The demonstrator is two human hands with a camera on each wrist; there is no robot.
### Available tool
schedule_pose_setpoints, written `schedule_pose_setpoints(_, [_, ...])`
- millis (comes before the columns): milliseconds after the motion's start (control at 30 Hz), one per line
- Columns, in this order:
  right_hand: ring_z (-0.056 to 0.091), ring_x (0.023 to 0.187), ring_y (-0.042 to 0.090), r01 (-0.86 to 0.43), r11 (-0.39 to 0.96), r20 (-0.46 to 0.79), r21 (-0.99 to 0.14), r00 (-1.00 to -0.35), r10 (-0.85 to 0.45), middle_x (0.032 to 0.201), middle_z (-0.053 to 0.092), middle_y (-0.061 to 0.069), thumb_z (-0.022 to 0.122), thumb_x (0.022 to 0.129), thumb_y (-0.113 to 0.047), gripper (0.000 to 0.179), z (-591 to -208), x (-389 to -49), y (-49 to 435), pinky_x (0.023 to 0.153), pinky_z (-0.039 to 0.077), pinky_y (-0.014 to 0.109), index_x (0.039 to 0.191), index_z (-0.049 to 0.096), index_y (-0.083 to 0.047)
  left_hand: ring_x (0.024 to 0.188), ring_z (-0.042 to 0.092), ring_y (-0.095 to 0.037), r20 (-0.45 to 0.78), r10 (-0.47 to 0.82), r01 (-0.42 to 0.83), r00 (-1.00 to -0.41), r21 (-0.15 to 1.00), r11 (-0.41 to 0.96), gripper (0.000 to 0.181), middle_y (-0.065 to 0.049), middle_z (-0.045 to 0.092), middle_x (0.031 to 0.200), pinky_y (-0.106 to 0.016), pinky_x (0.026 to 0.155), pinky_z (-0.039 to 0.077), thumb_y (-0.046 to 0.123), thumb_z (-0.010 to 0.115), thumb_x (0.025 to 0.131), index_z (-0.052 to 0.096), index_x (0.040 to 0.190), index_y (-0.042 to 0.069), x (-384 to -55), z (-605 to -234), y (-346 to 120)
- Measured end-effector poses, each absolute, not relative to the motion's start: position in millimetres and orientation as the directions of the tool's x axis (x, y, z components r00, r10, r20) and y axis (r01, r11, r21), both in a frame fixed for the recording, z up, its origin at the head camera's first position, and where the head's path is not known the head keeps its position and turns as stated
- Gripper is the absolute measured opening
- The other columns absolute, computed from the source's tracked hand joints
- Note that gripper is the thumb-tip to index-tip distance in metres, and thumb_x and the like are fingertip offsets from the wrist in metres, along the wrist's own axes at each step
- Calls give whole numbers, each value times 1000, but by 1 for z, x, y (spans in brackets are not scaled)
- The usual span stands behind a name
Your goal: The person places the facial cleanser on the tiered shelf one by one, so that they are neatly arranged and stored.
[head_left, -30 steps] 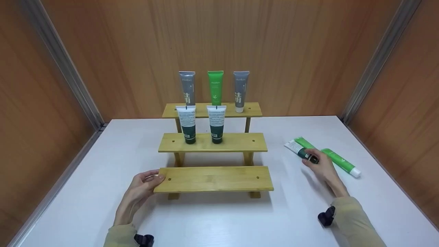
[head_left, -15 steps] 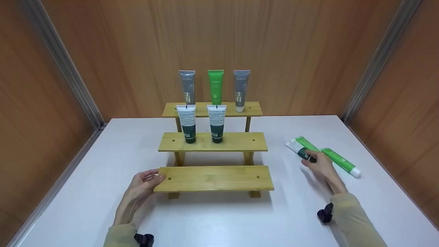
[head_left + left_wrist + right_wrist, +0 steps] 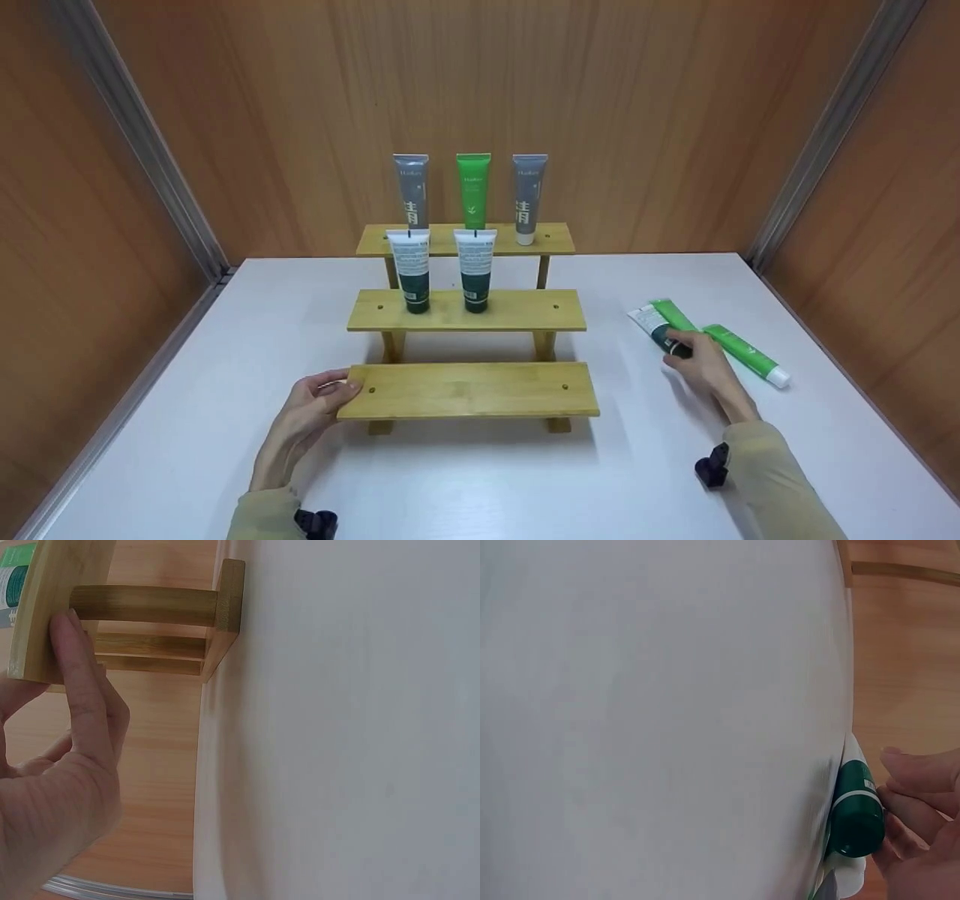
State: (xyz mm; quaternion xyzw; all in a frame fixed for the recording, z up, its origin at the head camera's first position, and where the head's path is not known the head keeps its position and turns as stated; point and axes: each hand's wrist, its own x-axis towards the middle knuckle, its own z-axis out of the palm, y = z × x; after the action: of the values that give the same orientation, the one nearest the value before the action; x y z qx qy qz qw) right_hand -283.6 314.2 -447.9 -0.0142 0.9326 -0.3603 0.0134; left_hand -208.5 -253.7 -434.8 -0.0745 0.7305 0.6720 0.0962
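Note:
A three-step bamboo display stand stands mid-table. My left hand holds the left end of its lowest shelf, thumb on top and fingers beneath. At right, my right hand has its curled fingers around the dark cap end of a white-and-green squeeze tube lying on the table. In the right wrist view the fingers are against its side, while the thumb stands off it. Beside this tube lie two bright green tubes, one partly hidden behind it and another behind the hand.
Two white-and-green tubes stand cap down on the middle shelf. On the top shelf stand a grey tube, a green tube and another grey tube. Wood-grain panels enclose the white table.
The white-and-green tube at my right hand has shifted slightly right and turned a little, its cap now more covered by the fingers. My left hand has stayed on the shelf end.

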Motion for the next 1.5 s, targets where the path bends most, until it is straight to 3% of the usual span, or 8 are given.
schedule_pose_setpoints(200, [31,143,54,-13,732,-12,-681,-1000,-29,151,36,38,60,97,-6,52,-447,-284,316,118,28,64,145,46,7,84,68,-9,-229,30,-226,-973,970,93,56,-3,68,98,-19,73,58,11,64,98,41,143,-12,-208,-434,-253])
schedule_pose_setpoints(467, [50,131,50,-1,730,18,-683,-1000,16,138,54,35,63,95,-6,41,-447,-281,318,108,43,58,133,60,6,85,69,-9,-225,26,-221,-974,970,100,57,-4,68,100,-20,74,58,10,64,97,40,144,-12,-209,-435,-253])
schedule_pose_setpoints(633, [60,119,42,1,739,56,-674,-997,52,126,64,31,66,94,-8,30,-446,-280,317,93,53,39,121,70,4,86,69,-9,-226,30,-222,-974,969,104,56,-4,68,100,-20,75,59,11,63,98,40,144,-12,-209,-435,-255])
schedule_pose_setpoints(833, [65,93,21,-21,737,116,-676,-990,78,109,72,25,71,91,-8,20,-447,-281,318,71,46,15,106,76,3,84,68,-9,-228,36,-224,-973,971,88,57,-3,67,98,-20,74,58,11,64,98,40,143,-13,-209,-435,-254])
schedule_pose_setpoints(967, [62,81,7,-39,719,137,-694,-987,80,98,75,20,75,88,-7,15,-448,-280,318,66,47,14,99,76,4,84,68,-8,-229,44,-224,-972,970,89,58,-2,66,98,-20,73,58,11,64,98,38,144,-13,-208,-435,-254])
schedule_pose_setpoints(1167, [60,73,7,-52,707,137,-706,-989,64,88,75,12,80,84,-9,15,-449,-279,318,64,47,16,92,74,4,82,67,-8,-232,38,-227,-972,970,90,58,-1,66,96,-19,72,57,10,63,98,38,145,-12,-209,-436,-255])
schedule_pose_setpoints(1300, [58,73,7,-44,703,114,-710,-992,53,83,72,7,80,84,-9,20,-450,-280,318,65,45,16,96,71,5,81,66,-8,-235,19,-233,-972,968,98,58,-1,65,94,-19,70,57,11,64,98,39,144,-12,-208,-437,-254])
schedule_pose_setpoints(1500, [53,75,11,7,687,14,-726,-1000,25,82,62,2,76,88,-9,37,-448,-281,317,65,44,19,119,65,8,83,67,-9,-238,6,-236,-971,967,96,57,-2,67,97,-19,72,57,11,65,97,42,143,-11,-209,-435,-254])
